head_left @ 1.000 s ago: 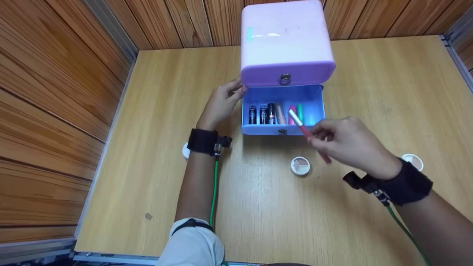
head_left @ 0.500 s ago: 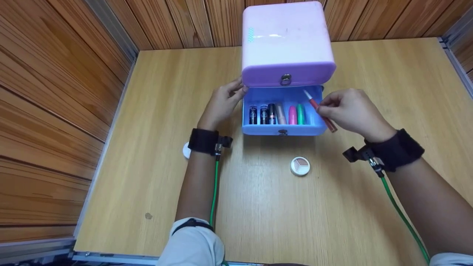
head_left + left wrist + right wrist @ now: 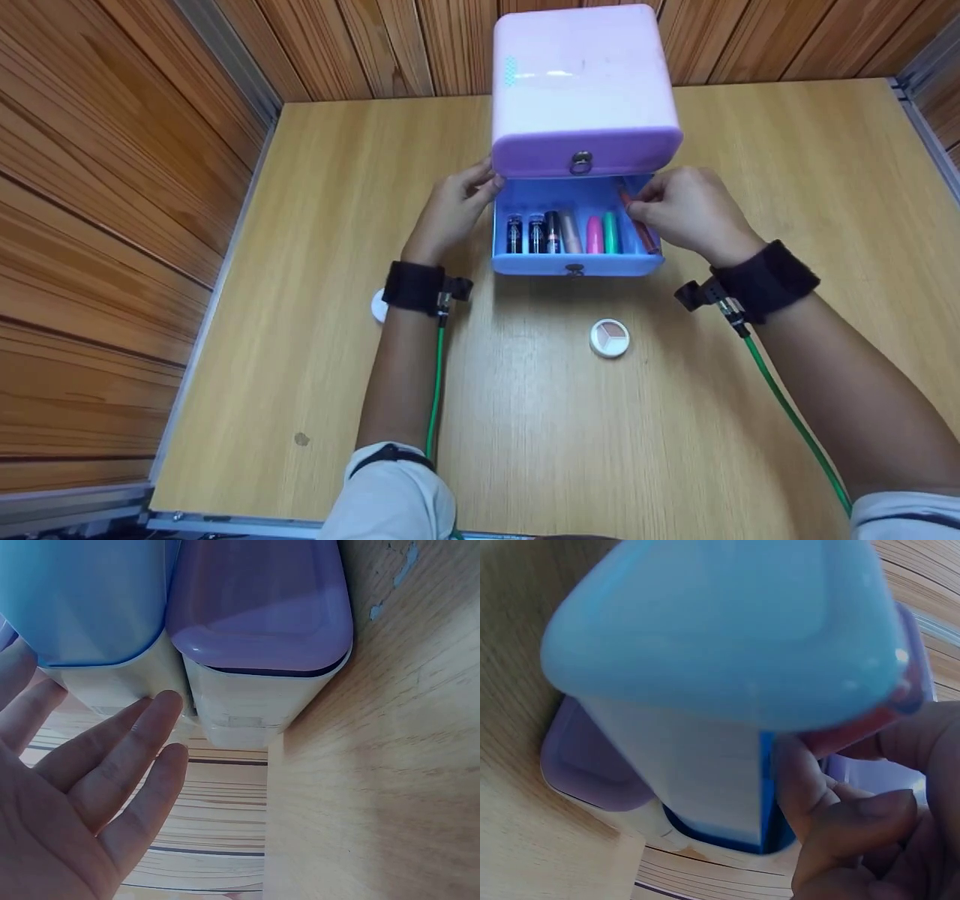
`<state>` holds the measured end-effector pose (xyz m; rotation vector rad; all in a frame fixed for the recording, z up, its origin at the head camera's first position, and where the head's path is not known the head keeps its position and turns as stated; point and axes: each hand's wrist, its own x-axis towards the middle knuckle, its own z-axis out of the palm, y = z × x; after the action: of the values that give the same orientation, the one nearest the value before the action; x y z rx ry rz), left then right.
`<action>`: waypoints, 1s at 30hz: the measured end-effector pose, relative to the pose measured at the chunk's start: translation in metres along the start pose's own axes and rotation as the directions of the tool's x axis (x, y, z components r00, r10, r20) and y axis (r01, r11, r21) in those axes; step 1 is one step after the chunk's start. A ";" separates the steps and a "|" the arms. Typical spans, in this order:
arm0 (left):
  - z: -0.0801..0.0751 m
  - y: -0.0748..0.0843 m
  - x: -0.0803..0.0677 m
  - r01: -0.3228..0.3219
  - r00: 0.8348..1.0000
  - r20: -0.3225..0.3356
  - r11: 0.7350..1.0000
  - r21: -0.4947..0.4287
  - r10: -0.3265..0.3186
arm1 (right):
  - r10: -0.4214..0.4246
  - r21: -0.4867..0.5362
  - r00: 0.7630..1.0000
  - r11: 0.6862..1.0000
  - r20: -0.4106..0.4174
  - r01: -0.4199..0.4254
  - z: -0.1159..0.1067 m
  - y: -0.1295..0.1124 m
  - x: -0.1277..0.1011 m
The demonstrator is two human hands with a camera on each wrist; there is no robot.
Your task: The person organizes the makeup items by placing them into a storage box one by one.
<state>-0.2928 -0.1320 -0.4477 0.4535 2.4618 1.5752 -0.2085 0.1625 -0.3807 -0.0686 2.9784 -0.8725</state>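
1. Wood-plank walls [image 3: 352, 49] stand behind and to the left of a pale, smooth-looking table [image 3: 525, 420], with a small dark mark [image 3: 301, 439] toward its near left side.
2. On it, set toward the back wall, stands a pink-and-purple cabinet [image 3: 585, 75] with its blue drawer [image 3: 532, 264] pulled out.
3. The red tube [image 3: 645, 234] is at the drawer's right side, slanting beside the green tube [image 3: 610, 234] – whether it touches the drawer floor, I cannot tell.
4. The right hand [image 3: 694, 206] pinches that tube partway along, between thumb and fingers.
5. The left hand [image 3: 454, 206] grips nothing; its fingers lie loosely extended at the cabinet's left side.
6. Judging by looks, the red tube should be light, stiff and rather slippery – it could roll if let go. Its middle seems the best hold.
7. A round palette [image 3: 609, 338] lies on the table in front of the drawer.
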 end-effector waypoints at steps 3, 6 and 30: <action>0.000 0.000 -0.001 0.000 1.000 -0.004 1.000 0.003 0.000 | 0.014 -0.022 1.000 1.000 0.011 -0.013 0.005 -0.002 0.004; 0.000 0.000 -0.001 0.000 1.000 -0.002 1.000 -0.006 0.000 | 0.009 -0.062 1.000 0.998 0.010 -0.008 0.010 -0.003 0.006; 0.000 -0.001 0.000 -0.016 1.000 -0.005 1.000 0.006 0.016 | -0.079 -0.334 0.996 0.939 0.027 0.084 0.019 -0.007 0.011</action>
<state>-0.2929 -0.1321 -0.4483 0.4718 2.4734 1.5766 -0.2183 0.1460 -0.3934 -0.2077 3.0953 -0.3564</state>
